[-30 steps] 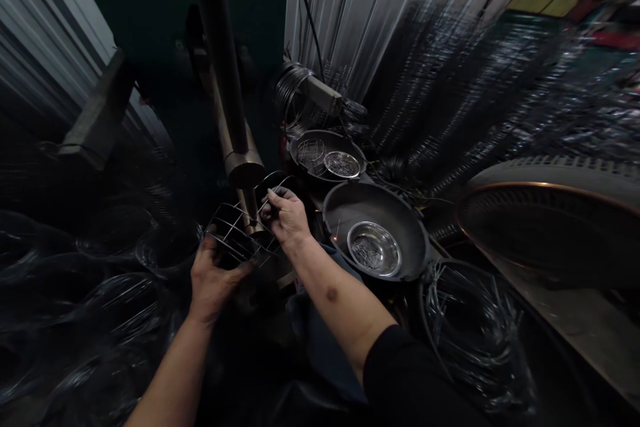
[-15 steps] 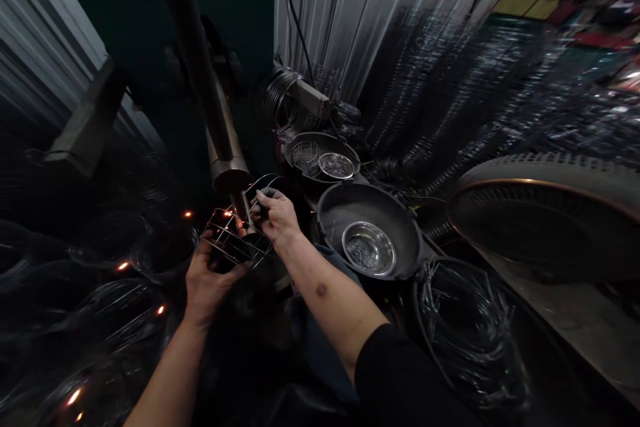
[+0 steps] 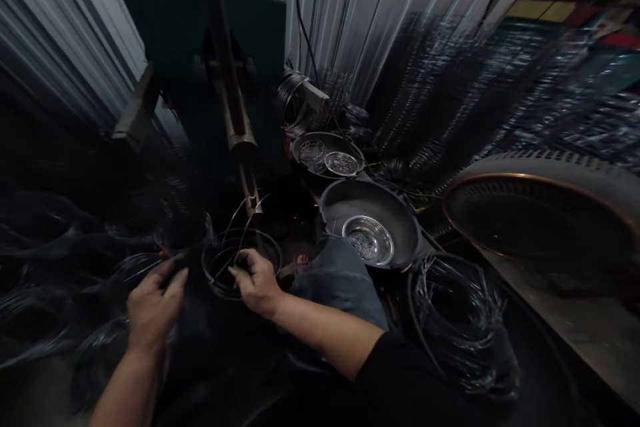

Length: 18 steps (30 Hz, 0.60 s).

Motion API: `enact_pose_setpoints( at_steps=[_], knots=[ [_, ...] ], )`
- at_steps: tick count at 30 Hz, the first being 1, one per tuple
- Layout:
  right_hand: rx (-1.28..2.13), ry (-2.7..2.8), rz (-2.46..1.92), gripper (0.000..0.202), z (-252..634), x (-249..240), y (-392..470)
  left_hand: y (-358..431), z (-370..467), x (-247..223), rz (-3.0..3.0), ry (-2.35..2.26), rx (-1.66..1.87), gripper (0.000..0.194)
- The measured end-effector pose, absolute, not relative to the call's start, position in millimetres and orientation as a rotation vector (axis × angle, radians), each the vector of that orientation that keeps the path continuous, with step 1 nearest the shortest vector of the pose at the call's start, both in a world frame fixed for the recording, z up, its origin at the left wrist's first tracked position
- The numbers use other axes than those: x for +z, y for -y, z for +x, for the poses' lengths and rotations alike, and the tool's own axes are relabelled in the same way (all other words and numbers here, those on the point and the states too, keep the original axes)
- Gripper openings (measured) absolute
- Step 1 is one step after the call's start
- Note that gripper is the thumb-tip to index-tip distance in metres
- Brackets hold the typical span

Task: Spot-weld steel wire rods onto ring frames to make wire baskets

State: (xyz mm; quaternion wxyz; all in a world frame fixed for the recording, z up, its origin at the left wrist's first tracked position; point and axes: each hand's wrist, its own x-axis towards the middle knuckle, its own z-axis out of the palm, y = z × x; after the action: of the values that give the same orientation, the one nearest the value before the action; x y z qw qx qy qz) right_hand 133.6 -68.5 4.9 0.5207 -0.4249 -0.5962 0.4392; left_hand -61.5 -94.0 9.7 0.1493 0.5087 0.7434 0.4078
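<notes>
My right hand (image 3: 257,283) pinches a round wire frame (image 3: 274,243), whose rings and bent wires hang below the metal tip of the machine arm (image 3: 251,197). To the left, my left hand (image 3: 154,307) is apart from the frame, thumb and fingers spread with nothing seen between them. A steel bowl (image 3: 385,243) with small metal pieces sits in a large dark pan (image 3: 340,203) right of my right hand. Farther back, a second dark pan (image 3: 320,139) holds a smaller bowl and a wire grid.
Wire bundles (image 3: 465,333) lie in a container at the lower right. A large round fan-like cover (image 3: 540,227) stands at the right. Blurred wire rings (image 3: 30,320) fill the left side. Stacked wire parts lean against the corrugated wall (image 3: 340,13).
My left hand has let go of the wire frame and moved down and left. My right hand has lowered the frame away from the machine tip. The flying sparks have mostly gone.
</notes>
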Motion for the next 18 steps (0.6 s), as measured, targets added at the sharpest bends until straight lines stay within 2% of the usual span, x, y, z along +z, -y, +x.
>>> enact_pose_setpoints(
  at_steps=[3,5,7,9,13,16,18],
  knots=[
    [0.801,1.706,-1.073,0.022,136,-14,84,94,-27,56,1.549,-1.961,1.296,0.043],
    [0.755,1.904,-1.062,0.030,134,-28,91,85,1,77,1.637,-1.805,1.241,0.051],
    [0.745,2.090,-1.065,0.034,131,-38,98,76,23,84,1.711,-1.736,1.137,0.058],
    [0.740,2.226,-1.053,0.034,133,-40,106,70,36,81,1.746,-1.675,1.068,0.053],
    [0.500,2.220,-0.910,0.027,168,-5,110,77,40,71,1.772,-1.563,1.101,0.040],
    [0.172,1.951,-0.994,0.026,205,36,95,92,37,77,1.833,-1.471,1.164,0.034],
    [0.105,1.932,-1.012,0.025,223,56,80,100,36,87,1.867,-1.421,1.206,0.030]
  ],
)
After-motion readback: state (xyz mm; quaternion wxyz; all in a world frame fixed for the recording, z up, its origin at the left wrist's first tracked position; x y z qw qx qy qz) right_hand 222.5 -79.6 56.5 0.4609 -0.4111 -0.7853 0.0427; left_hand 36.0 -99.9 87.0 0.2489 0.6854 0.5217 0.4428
